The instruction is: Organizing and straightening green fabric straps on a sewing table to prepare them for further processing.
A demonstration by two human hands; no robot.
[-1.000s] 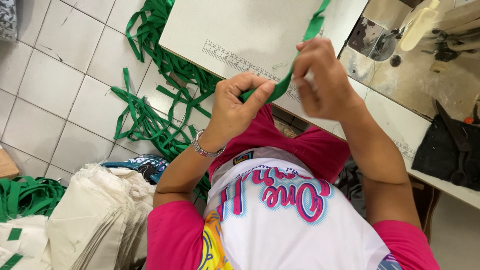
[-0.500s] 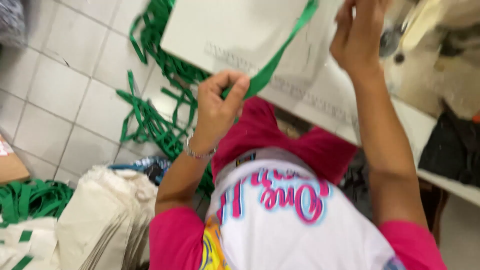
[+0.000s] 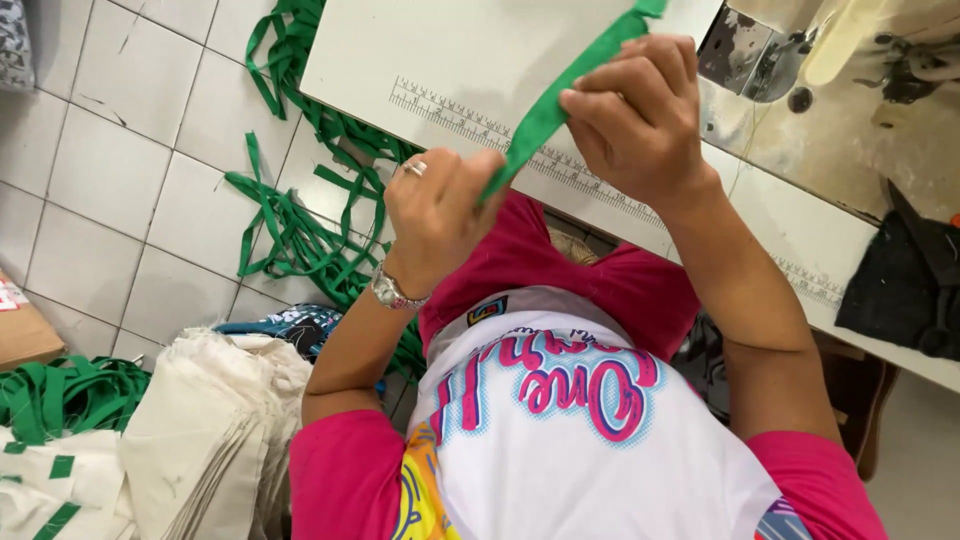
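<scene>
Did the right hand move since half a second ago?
Yes. The right hand came down and toward the left hand, judged against the table's printed ruler.

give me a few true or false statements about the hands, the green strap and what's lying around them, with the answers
1. Both hands pinch the same green strap. True.
2. The left hand wears a wristwatch and a ring. True.
3. The right hand holds scissors. False: it grips only the strap.
4. The strap is held over a white table with a ruler scale along its edge. True.
5. The loose straps on the tiled floor are red. False: they are green.
6. The stack of cream cloth lies on the table. False: it sits down beside the person, off the table.
</scene>
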